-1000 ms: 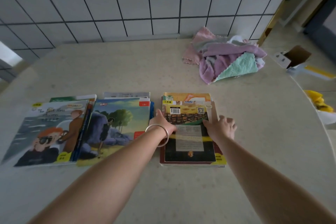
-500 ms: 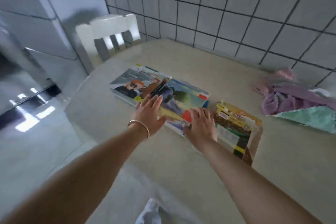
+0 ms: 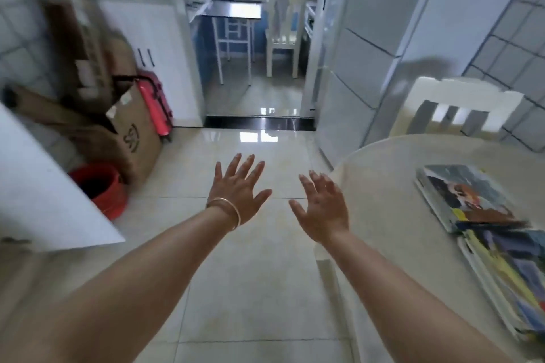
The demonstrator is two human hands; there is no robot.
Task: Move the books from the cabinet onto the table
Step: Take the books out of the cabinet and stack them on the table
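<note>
Both grips were spread and held nothing: left hand (image 3: 239,192), right hand (image 3: 323,209), over the floor (image 3: 236,274). The books (image 3: 483,233) lay on the tabletop (image 3: 392,186), right of the right grip, apart.

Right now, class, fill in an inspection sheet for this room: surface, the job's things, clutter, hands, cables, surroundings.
Surface: pale round table at right, bare along its near rim.
Job's things: picture books lie flat on the table, more stacked nearer the camera; the cabinet cannot be picked out for certain.
Clutter: cardboard boxes, red bucket and a pink case on the floor at left.
Hands: left hand with a bangle and right hand both spread, holding nothing, over the floor.
Cables: nothing seen.
Surroundings: white chair behind the table; glossy tiled floor; open doorway to a kitchen.
</note>
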